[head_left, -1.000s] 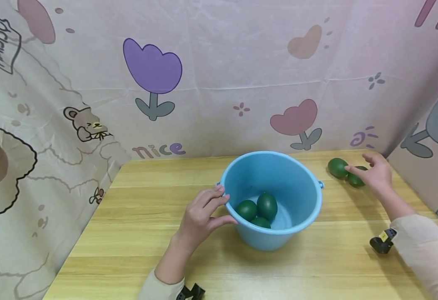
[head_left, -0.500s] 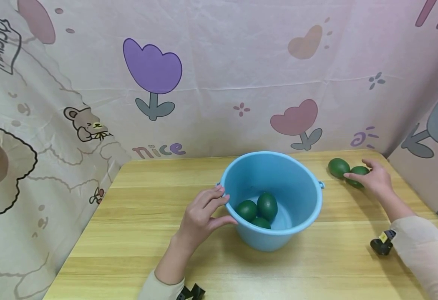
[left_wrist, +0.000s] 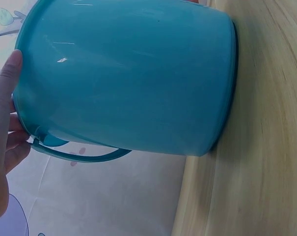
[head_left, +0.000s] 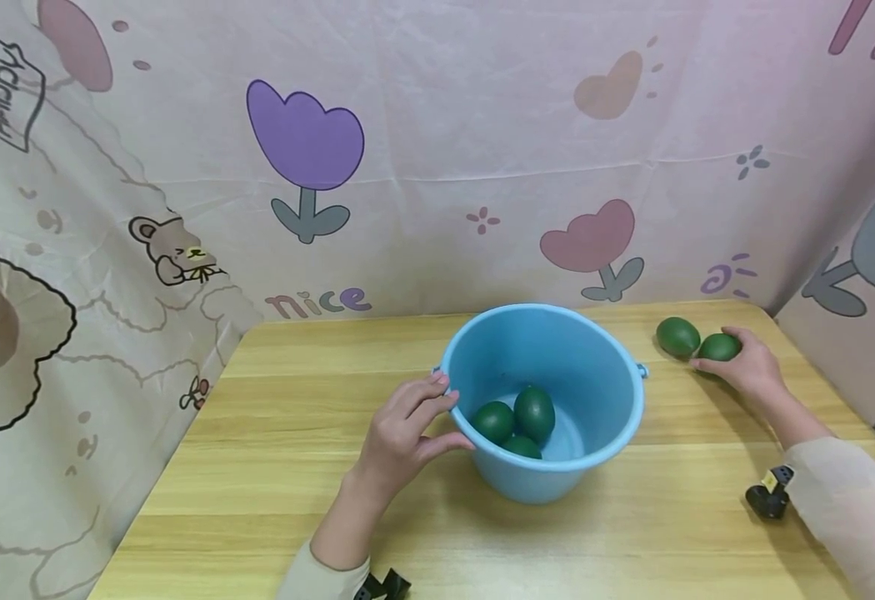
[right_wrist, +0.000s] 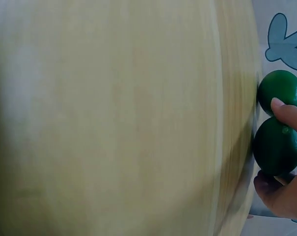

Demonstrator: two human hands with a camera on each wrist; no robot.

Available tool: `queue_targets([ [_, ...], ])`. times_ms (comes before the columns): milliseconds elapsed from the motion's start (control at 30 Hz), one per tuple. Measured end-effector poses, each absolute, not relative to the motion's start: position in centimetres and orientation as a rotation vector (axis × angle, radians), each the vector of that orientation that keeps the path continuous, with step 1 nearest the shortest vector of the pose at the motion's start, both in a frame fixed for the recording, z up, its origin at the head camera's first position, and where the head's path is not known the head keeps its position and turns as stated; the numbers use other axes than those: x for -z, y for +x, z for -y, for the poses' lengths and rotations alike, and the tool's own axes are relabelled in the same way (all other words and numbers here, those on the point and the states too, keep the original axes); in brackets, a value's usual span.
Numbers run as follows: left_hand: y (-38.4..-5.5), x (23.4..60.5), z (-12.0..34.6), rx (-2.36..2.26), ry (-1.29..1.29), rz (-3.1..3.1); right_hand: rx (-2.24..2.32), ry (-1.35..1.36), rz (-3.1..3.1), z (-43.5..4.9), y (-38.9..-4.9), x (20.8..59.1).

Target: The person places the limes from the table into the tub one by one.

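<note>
A light blue bucket (head_left: 535, 483) stands upright on the table. My left hand (head_left: 403, 433) grips its left rim; the left wrist view shows the thumb on the outer wall and the fingers near the handle joint. Inside lie three smooth, dark green, egg-shaped fruits (head_left: 534, 414), the front one partly hidden by the rim. At the table's far right, my right hand (head_left: 752, 362) holds a like green fruit (head_left: 720, 347) between thumb and fingers. Touching it on the left is another green fruit (head_left: 678, 337); in the right wrist view, my thumb (right_wrist: 285, 112) sits where the two meet.
The wooden table (head_left: 317, 500) ends at a printed cloth (head_left: 422, 167) hung behind and along both sides. The bucket's handle (left_wrist: 84, 157) hangs down on its far side. A small black device (head_left: 771, 493) is worn on my right wrist.
My right hand has lowered slightly, and its thumb and fingers have closed round the right-hand fruit; the thumb now lies at its near left side. My left hand and the bucket have stayed put.
</note>
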State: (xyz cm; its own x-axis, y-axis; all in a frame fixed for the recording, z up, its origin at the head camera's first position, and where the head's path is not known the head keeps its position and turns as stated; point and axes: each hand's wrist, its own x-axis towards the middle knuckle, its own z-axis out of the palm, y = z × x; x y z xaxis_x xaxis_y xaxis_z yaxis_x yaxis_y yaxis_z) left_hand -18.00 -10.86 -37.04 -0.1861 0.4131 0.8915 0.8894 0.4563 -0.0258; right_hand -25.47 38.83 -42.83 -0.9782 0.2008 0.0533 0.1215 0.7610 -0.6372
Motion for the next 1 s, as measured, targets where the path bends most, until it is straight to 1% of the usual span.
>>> queue_targets([
  [233, -18.0, 37.2, 10.9, 0.65, -1.112, 1.772, -1.001, -0.219, 2.859, -39.2, -25.2, 42.9],
  [467, -17.9, 37.0, 11.0, 0.656, -1.11, 1.783, -0.932, -0.107, 2.899, -39.8, -24.6, 43.1],
  [700, -17.9, 37.0, 11.0, 0.663, -1.112, 1.79, -0.959, -0.142, 2.896, -40.0, -23.7, 43.8],
  [1000, -17.9, 37.1, 11.0, 0.672, -1.112, 1.8, -0.869, -0.11, 2.938, -40.1, -23.1, 43.4],
])
